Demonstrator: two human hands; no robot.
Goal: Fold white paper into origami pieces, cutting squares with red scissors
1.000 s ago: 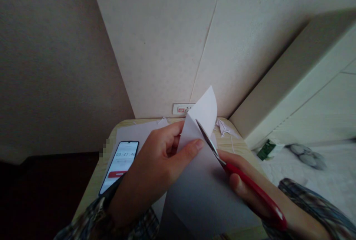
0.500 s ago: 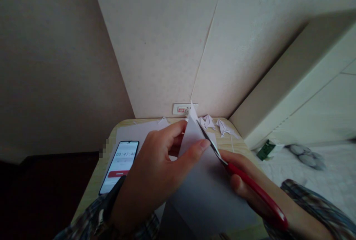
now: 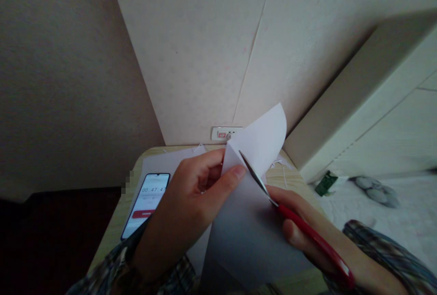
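Observation:
My left hand [image 3: 184,213] pinches the upper edge of a folded white paper sheet [image 3: 244,231], thumb on the near face, fingers behind. My right hand [image 3: 307,236] grips red-handled scissors [image 3: 307,236], whose metal blades [image 3: 254,175] lie closed along the paper's slanted right edge. A loose flap of the paper [image 3: 264,142] stands up behind the blades. Most of my right hand's fingers are hidden behind the paper and the handles.
A phone [image 3: 146,204] with a running timer lies on a white sheet [image 3: 164,163] at the left of the small wooden table [image 3: 116,226]. A wall socket [image 3: 223,133] sits behind the table. A pale cabinet [image 3: 375,99] stands at right, beside bedding with grey objects [image 3: 375,192].
The paper flap, which had dropped out of sight half a second ago, stands up again behind the blades and hides the small folded paper pieces on the table's back. My hands have barely shifted.

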